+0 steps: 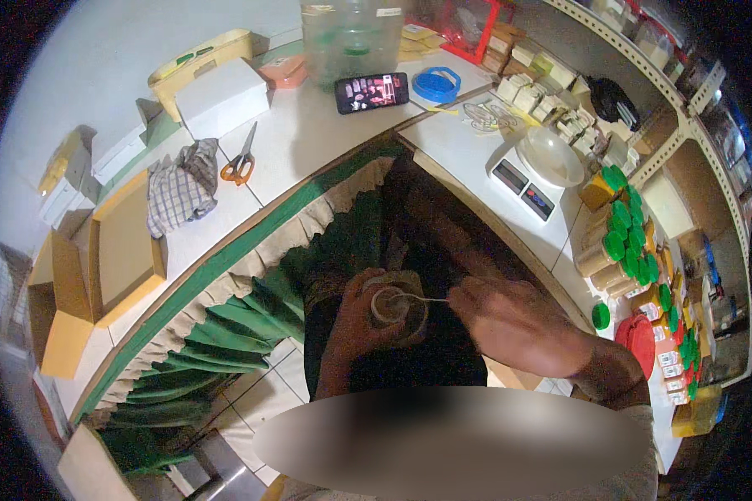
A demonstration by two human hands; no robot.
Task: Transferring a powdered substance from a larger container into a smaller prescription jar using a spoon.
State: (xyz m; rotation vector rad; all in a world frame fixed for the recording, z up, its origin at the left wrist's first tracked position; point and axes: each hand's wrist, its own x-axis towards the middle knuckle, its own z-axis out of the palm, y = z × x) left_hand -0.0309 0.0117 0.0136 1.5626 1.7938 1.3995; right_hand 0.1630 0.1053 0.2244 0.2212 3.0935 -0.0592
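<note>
Where smooth white-tiled counters (301, 138) meet, close handwork

Pleated green cloth (236, 327) hangs below. At centre, a wide translucent container (420, 316) shows beside the left hand (358, 311), which curls round a small, pale, round-mouthed cup (387, 307). The right hand (514, 321) pinches a slender pale spoon (427, 299), its end over the cup.

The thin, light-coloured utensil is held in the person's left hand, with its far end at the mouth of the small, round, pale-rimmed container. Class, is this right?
Not quite: the hand is wrong. The head view shows the thin, light-coloured utensil in the person's right hand, its far end at the mouth of the small, round, pale-rimmed container, which the left hand holds.
</note>
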